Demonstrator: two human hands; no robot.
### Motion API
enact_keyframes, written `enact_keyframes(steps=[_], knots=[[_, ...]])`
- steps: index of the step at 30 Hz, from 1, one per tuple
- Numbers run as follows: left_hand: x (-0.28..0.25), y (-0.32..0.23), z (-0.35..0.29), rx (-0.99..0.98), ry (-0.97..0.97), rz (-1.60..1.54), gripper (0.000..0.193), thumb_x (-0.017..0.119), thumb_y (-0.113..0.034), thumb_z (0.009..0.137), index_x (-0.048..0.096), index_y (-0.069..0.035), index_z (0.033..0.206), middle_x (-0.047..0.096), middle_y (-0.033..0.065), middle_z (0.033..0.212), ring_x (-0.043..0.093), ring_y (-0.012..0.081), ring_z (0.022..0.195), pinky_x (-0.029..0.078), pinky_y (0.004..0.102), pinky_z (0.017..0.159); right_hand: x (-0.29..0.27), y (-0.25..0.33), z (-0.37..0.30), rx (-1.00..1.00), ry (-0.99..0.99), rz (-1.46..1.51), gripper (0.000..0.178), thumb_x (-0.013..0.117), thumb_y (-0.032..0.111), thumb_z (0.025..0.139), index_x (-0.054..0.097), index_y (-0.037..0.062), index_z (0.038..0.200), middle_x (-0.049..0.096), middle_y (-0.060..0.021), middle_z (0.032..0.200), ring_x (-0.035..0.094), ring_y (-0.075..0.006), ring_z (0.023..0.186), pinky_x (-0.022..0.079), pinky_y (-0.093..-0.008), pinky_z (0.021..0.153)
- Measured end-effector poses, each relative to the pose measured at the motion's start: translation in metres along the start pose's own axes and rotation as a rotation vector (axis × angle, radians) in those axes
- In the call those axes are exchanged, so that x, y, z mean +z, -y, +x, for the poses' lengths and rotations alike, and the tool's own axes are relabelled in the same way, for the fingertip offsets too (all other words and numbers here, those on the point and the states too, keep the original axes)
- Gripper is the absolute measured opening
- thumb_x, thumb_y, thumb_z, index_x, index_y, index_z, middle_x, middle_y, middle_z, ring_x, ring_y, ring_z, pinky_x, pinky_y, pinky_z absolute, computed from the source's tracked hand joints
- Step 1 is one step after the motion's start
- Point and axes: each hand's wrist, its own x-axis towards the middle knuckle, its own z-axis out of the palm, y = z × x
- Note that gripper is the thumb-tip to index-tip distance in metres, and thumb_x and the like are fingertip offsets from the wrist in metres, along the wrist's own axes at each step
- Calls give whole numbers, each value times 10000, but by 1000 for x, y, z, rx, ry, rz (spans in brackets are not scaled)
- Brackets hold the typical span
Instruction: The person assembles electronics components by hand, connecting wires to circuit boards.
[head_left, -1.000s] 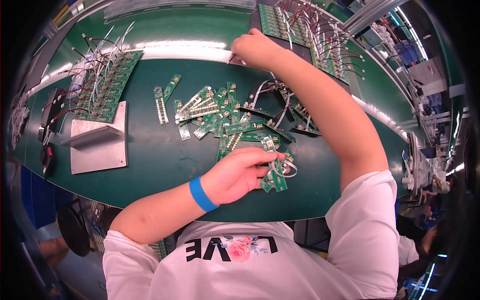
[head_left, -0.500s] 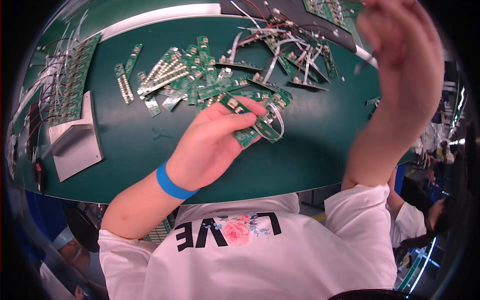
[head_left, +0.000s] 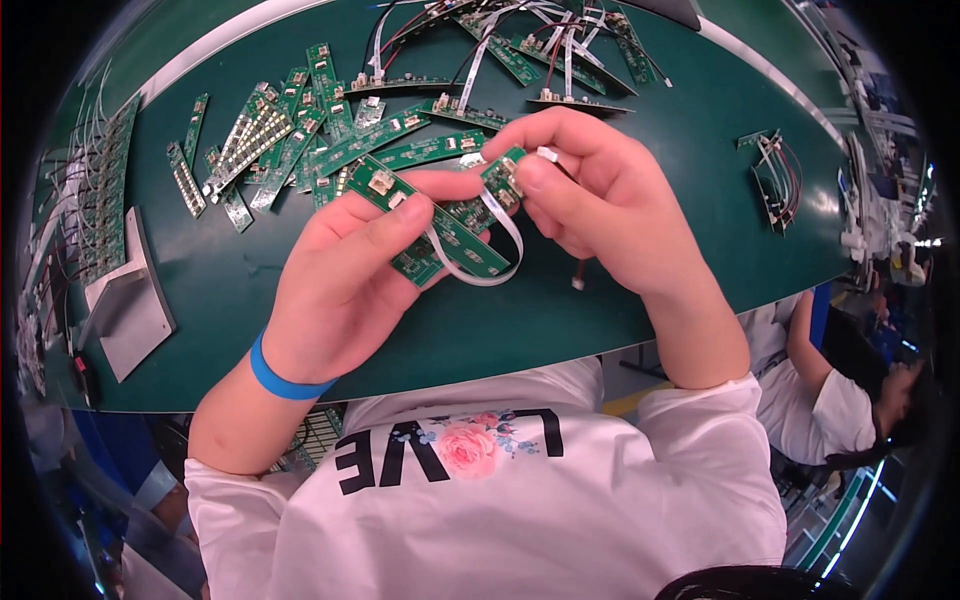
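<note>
My left hand [head_left: 345,245], with a blue band round the wrist, grips narrow green circuit boards [head_left: 455,245] between thumb and fingers. A white flat cable [head_left: 518,250] loops off these boards to their right end. My right hand [head_left: 610,195] is closed at that end, thumb and forefinger pinching by the small connectors. A thin wire lead with a white plug [head_left: 547,154] shows over its thumb. Below the same hand hangs another small plug [head_left: 577,284], apparently on the same lead. The right fingers hide how the lead meets the board.
Loose green board strips [head_left: 270,140] are heaped beyond my left hand. Boards with cables [head_left: 570,70] lie at the far side, and a wired board [head_left: 775,185] at the right. A row of boards [head_left: 108,190] stands at the left beside a metal bracket [head_left: 130,300].
My right hand has come down from the upper right to the boards, now with a wire lead. My left hand and its boards appear shifted left in the picture as the view turned.
</note>
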Motion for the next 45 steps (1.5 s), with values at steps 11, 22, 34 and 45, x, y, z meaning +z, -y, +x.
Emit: enact_keyframes(steps=[11, 22, 34, 45], knots=[[-8, 6, 6, 623, -233, 603, 286, 450, -41, 952, 536, 77, 1198, 580, 202, 1201, 546, 258, 1147, 387, 329, 1004, -4, 0, 0, 175, -81, -264, 142, 582, 148, 901, 556, 8, 895, 536, 28, 620, 465, -30, 536, 326, -192, 458], [-10, 3, 9, 691, -393, 979, 329, 428, -107, 982, 472, 75, 1252, 608, 196, 1151, 630, 237, 1011, 514, 246, 760, -5, -19, -3, 215, 4, -724, 190, 624, 171, 858, 548, -2, 875, 550, -38, 629, 510, -136, 545, 393, -284, 495], [-2, 13, 1, 632, -241, 1030, 342, 419, 23, 948, 407, 108, 1279, 442, 251, 1343, 633, 250, 1022, 520, 216, 755, 13, -6, -17, -281, -98, -819, 70, 594, 61, 859, 584, -6, 875, 539, -69, 768, 491, -148, 640, 381, -259, 555], [-2, 6, -10, 520, -121, 1134, 404, 400, 91, 926, 338, 114, 1324, 398, 227, 1395, 596, 232, 1094, 462, 183, 692, 36, -1, -9, -653, -117, -1085, 179, 692, -55, 698, 666, -25, 872, 603, -79, 729, 516, -167, 592, 387, -255, 500]])
